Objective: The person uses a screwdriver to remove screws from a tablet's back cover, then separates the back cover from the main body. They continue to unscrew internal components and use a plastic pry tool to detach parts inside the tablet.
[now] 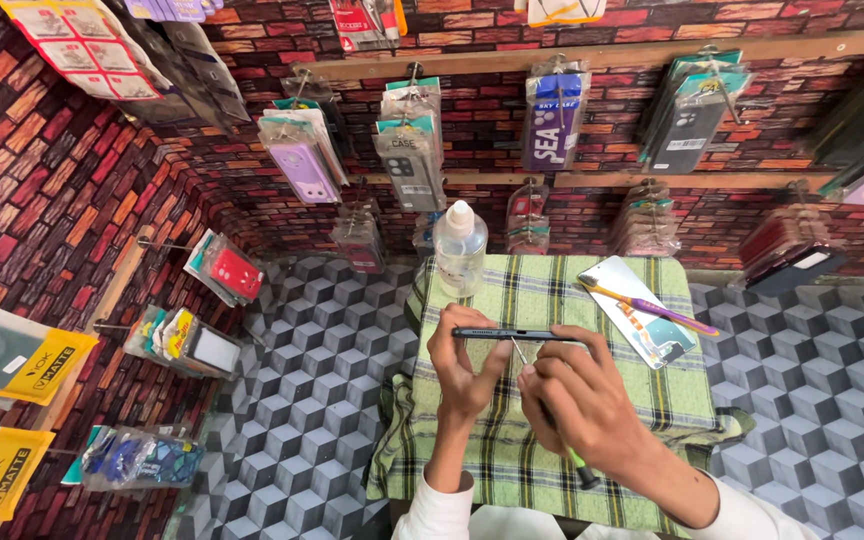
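Note:
My left hand (460,362) holds a dark phone (502,334) on its edge above a green checked cloth (542,290). My right hand (580,398) also steadies the phone and grips a thin tool (518,350) whose metal tip touches the phone's lower edge; its dark handle with a green end (580,468) sticks out below my palm. Both hands are together at the middle of the cloth.
A clear plastic bottle (459,246) stands at the cloth's far left. A phone back panel (638,310) with a purple and yellow tool (652,306) lies at the right. Packaged phone cases (407,150) hang on the brick-pattern walls all around.

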